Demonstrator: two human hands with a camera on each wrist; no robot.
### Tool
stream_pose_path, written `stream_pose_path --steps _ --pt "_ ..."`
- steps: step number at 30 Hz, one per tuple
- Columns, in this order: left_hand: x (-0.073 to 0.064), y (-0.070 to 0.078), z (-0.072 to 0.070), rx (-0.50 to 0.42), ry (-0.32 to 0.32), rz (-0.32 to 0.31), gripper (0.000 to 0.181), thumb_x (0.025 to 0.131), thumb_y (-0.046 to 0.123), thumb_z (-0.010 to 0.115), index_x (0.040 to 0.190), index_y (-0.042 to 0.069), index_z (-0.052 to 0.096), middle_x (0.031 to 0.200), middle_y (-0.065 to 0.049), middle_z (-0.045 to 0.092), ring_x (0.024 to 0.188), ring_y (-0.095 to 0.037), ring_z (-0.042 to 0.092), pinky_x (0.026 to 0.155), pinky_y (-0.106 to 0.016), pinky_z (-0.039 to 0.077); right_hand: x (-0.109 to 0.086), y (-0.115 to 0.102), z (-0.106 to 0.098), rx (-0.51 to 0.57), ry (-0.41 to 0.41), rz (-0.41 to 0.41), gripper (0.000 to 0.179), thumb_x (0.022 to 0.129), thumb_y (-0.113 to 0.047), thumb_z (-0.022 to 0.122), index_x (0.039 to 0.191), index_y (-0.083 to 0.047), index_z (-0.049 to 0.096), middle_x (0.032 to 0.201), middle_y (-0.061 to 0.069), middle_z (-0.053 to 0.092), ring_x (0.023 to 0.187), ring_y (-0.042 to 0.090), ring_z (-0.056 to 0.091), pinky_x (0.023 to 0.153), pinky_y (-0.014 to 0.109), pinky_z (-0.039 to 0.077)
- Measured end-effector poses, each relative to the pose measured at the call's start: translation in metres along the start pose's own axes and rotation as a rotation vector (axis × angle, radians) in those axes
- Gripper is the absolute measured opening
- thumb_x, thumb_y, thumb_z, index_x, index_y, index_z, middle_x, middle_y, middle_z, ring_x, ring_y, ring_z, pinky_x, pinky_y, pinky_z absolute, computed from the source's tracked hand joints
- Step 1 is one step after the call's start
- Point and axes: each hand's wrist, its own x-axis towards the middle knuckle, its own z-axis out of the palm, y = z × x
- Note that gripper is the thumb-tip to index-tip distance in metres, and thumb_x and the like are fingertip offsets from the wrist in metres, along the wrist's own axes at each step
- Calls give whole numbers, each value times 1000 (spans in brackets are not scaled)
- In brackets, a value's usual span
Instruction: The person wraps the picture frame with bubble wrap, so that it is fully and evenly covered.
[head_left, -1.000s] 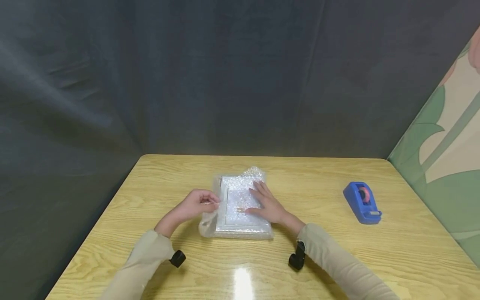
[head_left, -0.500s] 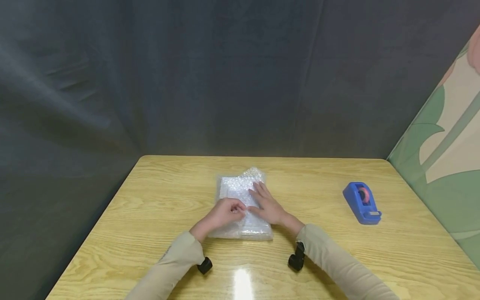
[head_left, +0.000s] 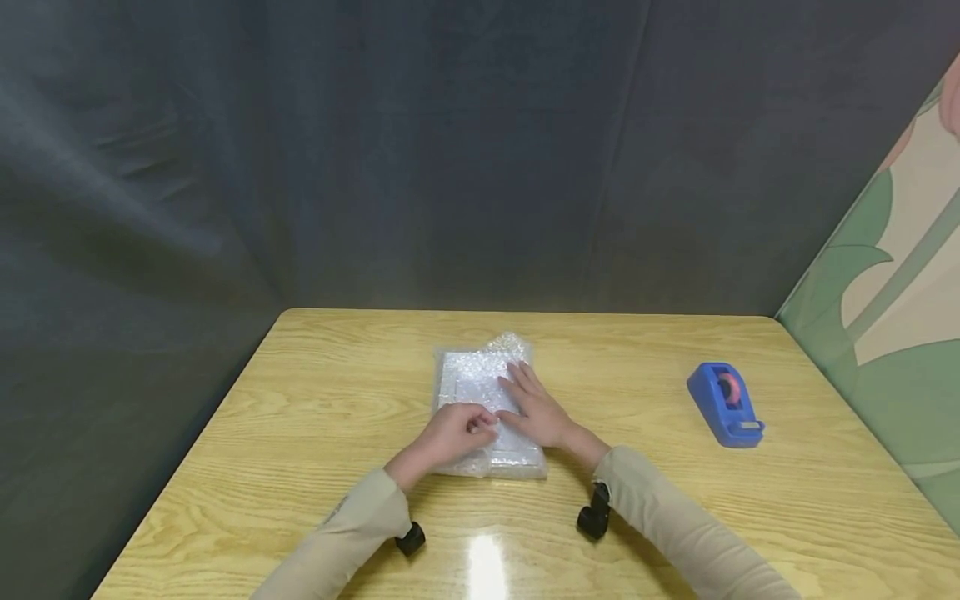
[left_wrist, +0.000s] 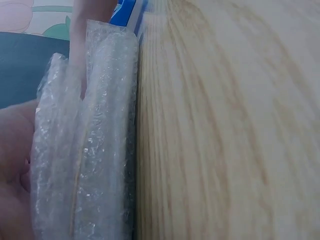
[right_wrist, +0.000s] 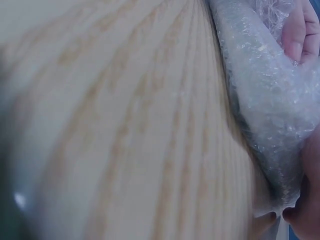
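A flat white picture frame [head_left: 467, 377] lies on the table inside clear bubble wrap [head_left: 510, 343]. My left hand [head_left: 456, 432] pinches the edge of a bubble wrap flap, folded over the frame's near left part. Flat across the right side of the package rests my right hand [head_left: 542, 417], fingers spread, its thumb close to the left fingertips. In the left wrist view the bubble wrap [left_wrist: 107, 135] stands out as thick layers, the left hand [left_wrist: 15, 160] against the folded flap. The right wrist view shows the left fingers [right_wrist: 296, 37] at the wrap. Both hands hide parts of the package.
A blue tape dispenser [head_left: 725, 406] with a pink roll stands on the wooden table [head_left: 315, 392] to the right. A dark curtain [head_left: 450, 158] hangs behind the table, and a patterned panel [head_left: 907, 333] borders the right side.
My left hand has moved right from the package's left edge, bringing the bubble wrap flap over the frame. The right hand has stayed in place on the package.
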Motion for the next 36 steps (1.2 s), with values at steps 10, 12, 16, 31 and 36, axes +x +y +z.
stream_pose_path --steps 10,12,16,31,36 --pt "-6 0 -4 25 -103 -8 33 79 41 67 96 12 69 88 5 67 79 -5 58 72 -19 49 0 -1 -1 -9 -10 5 58 90 -29 51 136 4 36 147 23 16 136 39 6 109 52 14" --pt "-9 2 -5 34 -124 -6 36 78 41 68 99 12 69 92 4 68 82 -6 59 74 -19 49 0 -2 -3 -7 -15 7 57 92 -29 49 136 3 36 147 23 16 136 39 6 109 52 14" --pt "-15 7 -7 67 -170 15 44 77 41 69 108 10 67 102 0 67 82 -5 57 77 -20 48 0 -4 -5 6 -42 29 64 90 -38 50 137 2 35 148 21 14 136 37 4 109 52 14" --pt "-25 -23 -21 -200 358 -217 54 87 13 56 134 -4 35 139 -25 31 127 -40 31 103 -51 29 3 -2 -2 16 -108 54 83 81 -50 58 141 -1 29 150 18 5 138 31 -4 110 50 7" --pt "-24 -37 -12 -589 359 -362 64 93 11 47 141 -7 11 146 -27 14 134 -40 14 110 -45 16 2 -1 -2 20 -104 50 82 82 -50 57 141 -1 28 150 17 5 138 31 -5 110 50 7"
